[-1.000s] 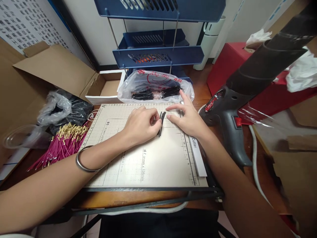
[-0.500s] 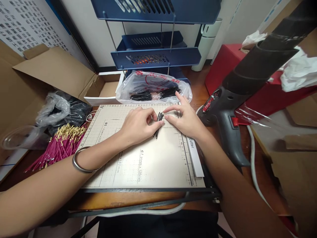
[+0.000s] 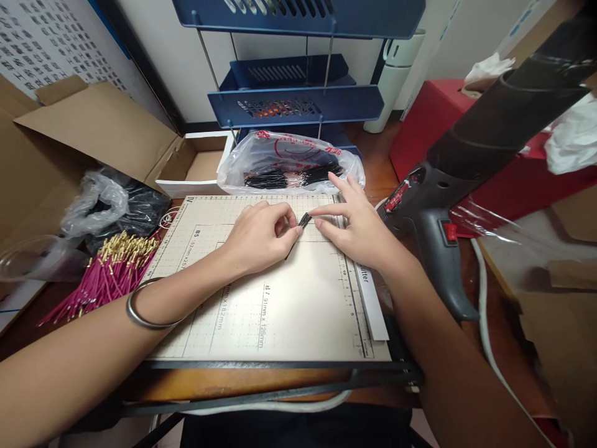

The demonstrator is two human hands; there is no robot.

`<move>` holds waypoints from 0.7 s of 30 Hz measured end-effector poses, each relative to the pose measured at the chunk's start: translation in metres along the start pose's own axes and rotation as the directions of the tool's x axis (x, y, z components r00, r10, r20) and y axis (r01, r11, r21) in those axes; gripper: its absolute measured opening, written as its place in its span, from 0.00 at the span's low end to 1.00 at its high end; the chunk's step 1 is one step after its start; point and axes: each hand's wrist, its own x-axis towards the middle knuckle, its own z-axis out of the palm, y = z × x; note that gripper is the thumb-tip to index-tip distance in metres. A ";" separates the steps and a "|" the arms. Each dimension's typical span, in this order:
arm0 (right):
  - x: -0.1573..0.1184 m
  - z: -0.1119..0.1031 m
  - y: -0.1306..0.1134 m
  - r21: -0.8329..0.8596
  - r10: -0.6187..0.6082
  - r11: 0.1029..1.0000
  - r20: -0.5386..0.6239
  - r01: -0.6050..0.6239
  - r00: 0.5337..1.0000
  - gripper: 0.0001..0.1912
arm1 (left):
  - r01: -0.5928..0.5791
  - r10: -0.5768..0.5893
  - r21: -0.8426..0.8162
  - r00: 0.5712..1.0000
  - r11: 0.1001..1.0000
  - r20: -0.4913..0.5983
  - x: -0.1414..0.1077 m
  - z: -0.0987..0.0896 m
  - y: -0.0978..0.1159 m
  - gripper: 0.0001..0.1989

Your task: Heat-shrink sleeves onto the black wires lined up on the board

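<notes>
Over the paper cutter board (image 3: pixel 298 311), my left hand (image 3: pixel 263 236) pinches a small bundle of thin black sticks or wires (image 3: pixel 305 220) between thumb and forefinger. The bundle's upper end pokes out to the right of the fingertips, and its lower part is mostly hidden behind the thumb. My right hand (image 3: pixel 352 227) is just right of it, fingers spread, with the forefinger tip at the bundle's upper end. Whether that fingertip touches the bundle I cannot tell. Beyond the board lies a clear plastic bag (image 3: pixel 233 165) with many similar black pieces (image 3: pixel 265 179).
Magenta wires with gold ends (image 3: pixel 109 274) lie left of the board, near an open cardboard box (image 3: pixel 107 130). A heat gun (image 3: pixel 443 230) stands at the right before a red box (image 3: pixel 420 118). The blue rack (image 3: pixel 298 106) rises at the back.
The black bundle has drawn together from a loose fan into a tighter, more slanted cluster. My right forefinger remains close to its upper end. The camera view has shifted slightly.
</notes>
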 end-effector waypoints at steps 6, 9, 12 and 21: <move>-0.002 0.002 -0.001 -0.031 0.005 1.000 -0.003 -0.005 1.000 0.12 | -0.001 0.001 -0.014 1.000 1.000 0.012 0.000 -0.001 -0.001 0.09; -0.002 0.002 0.001 -0.050 0.002 0.999 -0.006 -0.002 1.000 0.12 | -0.007 0.007 -0.011 1.000 1.000 0.001 0.001 -0.001 -0.001 0.10; -0.001 0.003 0.003 -0.042 -0.002 0.999 -0.006 0.002 1.000 0.10 | -0.008 0.008 -0.011 1.000 1.000 0.005 0.001 -0.001 -0.002 0.12; -0.001 0.001 -0.004 -0.008 0.029 1.000 0.009 -0.029 1.000 0.06 | -0.121 0.121 0.030 0.993 0.992 -0.007 0.000 -0.002 -0.006 0.13</move>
